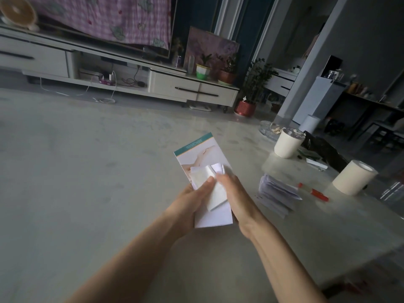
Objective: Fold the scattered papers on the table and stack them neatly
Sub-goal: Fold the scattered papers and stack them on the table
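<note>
Across the left and middle, pale grey floor (pixel 65 149). Along its far side, a long white cabinet (pixel 175 86), with potted plants (pixel 227 73) at the right end. On the right, a glossy light table (pixel 317 237).

In from below, two bare forearms. Left hand (pixel 190 204) wrapped round the left edge of a tall leaflet (pixel 196 149), fingers behind, thumb laid flat on the front, gripping it upright and tilted slightly left. Right hand (pixel 237 193) against the leaflet's right edge; fingertips blurred, so cannot tell whether pinching or only pressing.

On the table, near its right side, a cream roll (pixel 354 180) lying tilted. Farther back, a cream cup (pixel 287 145) standing upright. Just right of the hands, a stack of folded papers (pixel 277 193), edges a little uneven.

Against the leaflet's front, between thumb and right fingertips, a small folded white paper (pixel 216 193), upper corner curled open. Between stack and roll, a red pen (pixel 314 193) lying flat.
</note>
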{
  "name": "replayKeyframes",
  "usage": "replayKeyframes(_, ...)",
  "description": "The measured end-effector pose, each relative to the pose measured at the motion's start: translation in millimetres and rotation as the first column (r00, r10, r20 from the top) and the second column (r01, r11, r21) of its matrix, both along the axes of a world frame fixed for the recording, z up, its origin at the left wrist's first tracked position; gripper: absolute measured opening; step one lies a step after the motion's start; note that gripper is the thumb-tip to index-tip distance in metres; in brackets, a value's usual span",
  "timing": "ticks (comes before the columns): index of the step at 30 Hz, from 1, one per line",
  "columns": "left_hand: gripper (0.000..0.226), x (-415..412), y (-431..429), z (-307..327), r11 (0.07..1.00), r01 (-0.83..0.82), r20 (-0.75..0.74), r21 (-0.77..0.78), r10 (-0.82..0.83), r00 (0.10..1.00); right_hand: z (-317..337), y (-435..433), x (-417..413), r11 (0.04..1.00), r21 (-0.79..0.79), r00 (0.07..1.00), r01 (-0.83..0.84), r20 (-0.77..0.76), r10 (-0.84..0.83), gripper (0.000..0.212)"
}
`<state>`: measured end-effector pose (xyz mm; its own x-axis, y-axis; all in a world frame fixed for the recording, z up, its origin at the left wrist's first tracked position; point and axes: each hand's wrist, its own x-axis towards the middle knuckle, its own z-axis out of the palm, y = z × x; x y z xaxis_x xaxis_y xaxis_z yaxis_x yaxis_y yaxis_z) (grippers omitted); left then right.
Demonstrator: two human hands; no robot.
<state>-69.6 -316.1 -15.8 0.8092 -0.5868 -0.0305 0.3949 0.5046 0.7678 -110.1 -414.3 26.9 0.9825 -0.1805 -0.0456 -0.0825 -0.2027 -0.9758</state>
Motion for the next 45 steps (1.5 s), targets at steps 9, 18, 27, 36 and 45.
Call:
replayKeyframes(9,0.011,9,10,15,0.87,-0.434,0.662,0.236,0.183,0.727,-17,-17,-8,0.908,-0.393,0.967,0.145,0.252,-0.045,0.007)
replayKeyframes(18,0.031,7,11,3,0.892,-0.371,0.619,0.259,0.142,0.773,-55,-2,-8,0.948,-0.292,0.978,0.128,0.197,-0.071,0.027)
replayKeyframes(27,0.026,11,13,3,0.836,-0.4,0.528,0.375,0.162,0.834,-54,-4,-8,0.951,-0.192,0.937,0.241,0.302,-0.176,0.018)
replayKeyframes(36,0.024,10,6,6,0.785,-0.408,0.375,0.467,0.242,0.895,-54,-10,-5,0.97,-0.056,0.947,0.238,0.233,-0.219,0.01)
replayKeyframes(45,0.035,14,8,-1,0.464,-0.634,0.649,0.618,0.152,0.745,-56,-13,-1,0.957,-0.026,0.932,0.289,0.236,-0.275,0.006)
